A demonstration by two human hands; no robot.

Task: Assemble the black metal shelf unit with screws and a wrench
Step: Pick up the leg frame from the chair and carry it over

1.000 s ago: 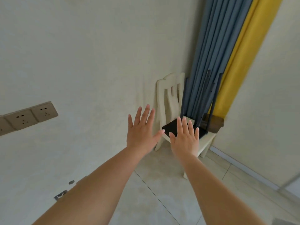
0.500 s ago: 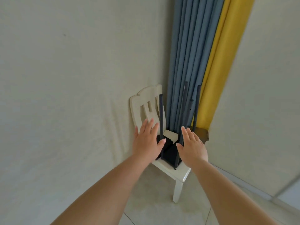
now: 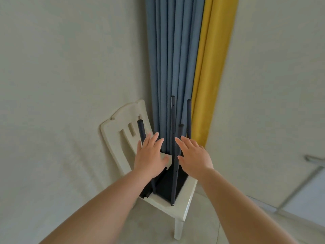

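Black shelf frame (image 3: 173, 176) stood on cream chair (image 3: 182, 206), poles upright, left hand (image 3: 151, 155) and right hand (image 3: 193, 154) held flat, fingers spread, nothing gripped, blue curtain (image 3: 172, 50) behind.

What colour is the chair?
The chair is cream white, seen best in the head view.

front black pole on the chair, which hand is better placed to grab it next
Probably the right hand. Its open fingers lie right beside the front black pole, thumb nearly on it. The left hand, also open, sits nearer the rear left pole.
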